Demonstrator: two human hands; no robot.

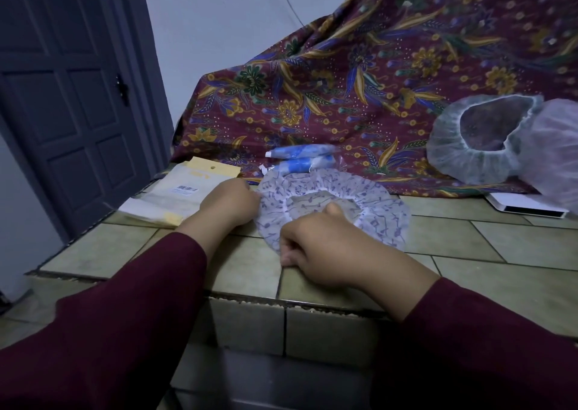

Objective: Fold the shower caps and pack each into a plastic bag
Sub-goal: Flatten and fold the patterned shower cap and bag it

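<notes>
Right hand [316, 247] closed, fingers curled and pinching the near edge of the printed shower cap [369, 203], thumb up over the cap's elastic ring. Left hand [230, 201] also closed, gripping the cap's left rim. Both sleeves dark maroon.

The cap lies spread flat on the tiled desk [500, 247], opening facing up, white gathered elastic around the hole, translucent plastic with a small purple print. Not folded yet.

Just behind the cap, touching its far rim: two packed shower caps [300, 158], blue-and-white rolls inside clear plastic sleeves, lying side by side against the patterned cloth [375, 65].

Left of the left hand: a stack of flat plastic bags [184, 191] with yellow header cards (a barcode sticker shows on the top one), lying on the desk corner.

Far right: two more open caps, a pale clear one [469, 147] with its elastic opening turned toward the camera, leaning on the cloth, and a pinkish one [553, 153] overlapping it at the frame edge. Below them a flat white box [525, 206] on the desk.

The maroon floral cloth drapes over something bulky behind the desk. Dark panelled door [62, 97] at left.
</notes>
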